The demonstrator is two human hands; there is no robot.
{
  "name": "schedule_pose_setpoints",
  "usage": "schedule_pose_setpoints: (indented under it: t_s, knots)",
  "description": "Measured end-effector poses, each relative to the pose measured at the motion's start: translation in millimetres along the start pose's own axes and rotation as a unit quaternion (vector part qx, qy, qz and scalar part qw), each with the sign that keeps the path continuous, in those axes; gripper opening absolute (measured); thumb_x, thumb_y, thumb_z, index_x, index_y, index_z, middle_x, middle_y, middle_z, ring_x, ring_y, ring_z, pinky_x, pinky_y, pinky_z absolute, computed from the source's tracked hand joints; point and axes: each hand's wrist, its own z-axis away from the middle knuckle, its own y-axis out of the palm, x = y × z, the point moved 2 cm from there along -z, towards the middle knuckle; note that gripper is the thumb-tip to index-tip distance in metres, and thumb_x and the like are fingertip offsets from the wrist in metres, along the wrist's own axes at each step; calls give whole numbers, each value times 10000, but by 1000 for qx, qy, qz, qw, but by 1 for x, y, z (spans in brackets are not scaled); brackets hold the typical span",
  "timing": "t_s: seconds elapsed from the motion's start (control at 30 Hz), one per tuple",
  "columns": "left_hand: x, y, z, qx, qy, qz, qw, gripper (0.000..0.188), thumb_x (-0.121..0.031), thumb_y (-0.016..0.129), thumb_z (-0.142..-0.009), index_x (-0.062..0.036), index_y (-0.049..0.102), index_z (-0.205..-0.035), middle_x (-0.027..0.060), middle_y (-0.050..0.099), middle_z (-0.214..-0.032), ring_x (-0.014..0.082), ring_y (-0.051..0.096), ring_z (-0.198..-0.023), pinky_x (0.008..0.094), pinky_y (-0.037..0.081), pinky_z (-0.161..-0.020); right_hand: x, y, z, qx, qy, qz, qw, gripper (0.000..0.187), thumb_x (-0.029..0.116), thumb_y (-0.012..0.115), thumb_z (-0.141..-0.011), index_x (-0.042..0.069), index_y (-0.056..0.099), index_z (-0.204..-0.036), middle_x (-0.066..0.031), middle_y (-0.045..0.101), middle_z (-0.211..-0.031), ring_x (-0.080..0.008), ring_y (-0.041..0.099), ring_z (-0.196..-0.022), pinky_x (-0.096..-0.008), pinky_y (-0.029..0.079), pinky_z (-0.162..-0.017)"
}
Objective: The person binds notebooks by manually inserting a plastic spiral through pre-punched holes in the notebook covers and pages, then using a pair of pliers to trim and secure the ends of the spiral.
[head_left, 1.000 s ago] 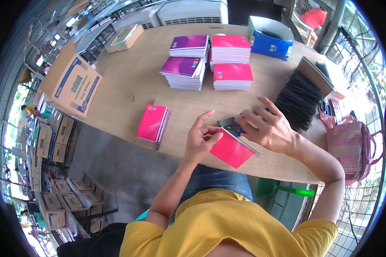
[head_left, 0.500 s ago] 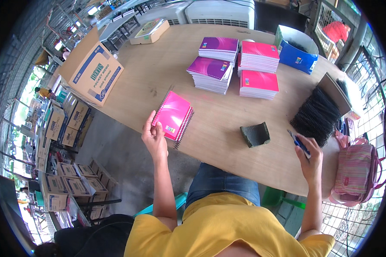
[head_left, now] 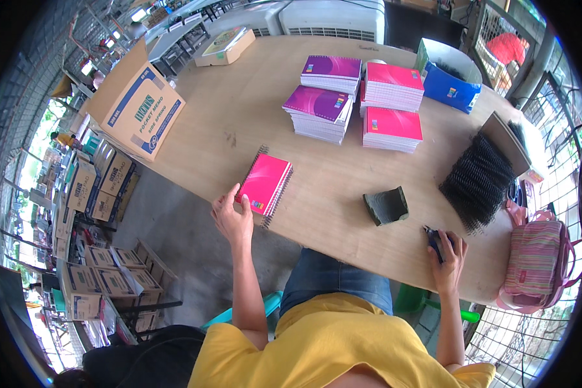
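Observation:
Near the table's front edge lies a small pile of pink spiral notebooks (head_left: 266, 183), with black wire coils showing along both long sides. My left hand (head_left: 235, 216) is closed at the lower left corner of the top notebook, thumb and forefinger at its edge. Gripped in my right hand (head_left: 447, 262) is a pair of small pliers (head_left: 435, 244) with dark blue handles, its jaws pointing away from me just over the table. Between the hands stands a dark, open-sided block-like holder (head_left: 386, 205); what it contains cannot be made out.
Purple notebooks (head_left: 317, 103) and pink notebooks (head_left: 392, 123) stand in stacks farther back. Black wire coils (head_left: 475, 178) spill from a box at right, near a striped bag (head_left: 538, 262). A blue box (head_left: 449, 87) stands behind; an open carton (head_left: 139, 113) is at left.
The top pink notebook, tilted up in my left hand before, now lies flatter on the pile. My right hand has brought the pliers left and nearer to me, wrapping more fully round them.

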Motion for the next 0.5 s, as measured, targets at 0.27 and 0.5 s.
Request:
schedule_pose_setpoints:
  t_s: [0.27, 0.5]
  knots:
    - [-28, -15, 6, -132, 85, 12, 987, 432, -216, 762, -845, -185, 698, -1271, 118, 561, -1218, 313, 539, -1143, 496, 449, -955, 8, -9, -20, -40, -29, 58, 997, 446, 62, 761, -787, 47, 667, -1222, -175, 600, -1189, -404, 520, -1169, -478, 440, -1006]
    - [-212, 24, 117, 202, 424, 219, 855, 646, -213, 840, -751, -195, 644, -1366, 202, 516, -1384, 391, 494, -1248, 486, 437, -1056, 36, 42, -193, -67, 92, -231, 966, 286, 287, 721, -920, 15, 705, -1007, -145, 704, -876, -253, 695, -770, -345, 541, -734]
